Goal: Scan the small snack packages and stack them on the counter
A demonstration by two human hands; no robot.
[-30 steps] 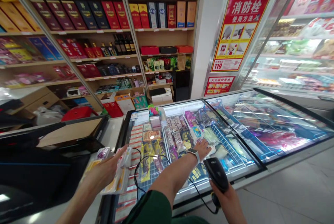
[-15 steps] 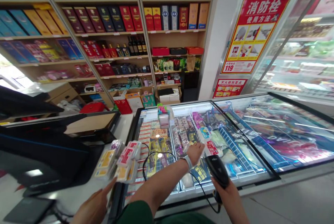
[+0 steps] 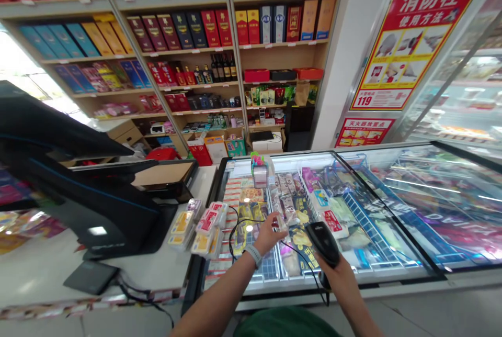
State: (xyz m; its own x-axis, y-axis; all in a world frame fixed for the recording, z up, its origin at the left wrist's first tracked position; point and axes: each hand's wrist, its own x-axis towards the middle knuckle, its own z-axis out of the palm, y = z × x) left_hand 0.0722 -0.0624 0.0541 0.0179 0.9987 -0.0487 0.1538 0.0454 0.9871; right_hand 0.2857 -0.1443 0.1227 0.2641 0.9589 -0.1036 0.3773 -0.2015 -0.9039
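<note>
My right hand (image 3: 338,273) is wrapped round the handle of a black barcode scanner (image 3: 323,244), held over the front part of the freezer's glass top. Left of it, above the glass, my left hand (image 3: 268,236) has thumb and fingers curved apart, nothing between them, with a watch (image 3: 253,256) on its wrist. To the right, white packs with a red label (image 3: 331,221) and a blue label (image 3: 322,199) lie on the glass. Left of my hands, red-labelled packs (image 3: 212,216) and yellow-labelled packs (image 3: 182,223) are piled at the counter's edge.
The scanner's black cable (image 3: 230,237) loops over the chest freezer (image 3: 243,303). A dark checkout terminal (image 3: 113,216) and a small black box (image 3: 91,277) stand on the counter (image 3: 157,274). Shelves (image 3: 188,52) of boxed bottles line the back. A small container with colourful pieces (image 3: 259,172) stands on the glass.
My left hand has moved left, away from the red-labelled pack beside the scanner. Another person's hand pointing at the piled packs has left the view. The camera has turned left.
</note>
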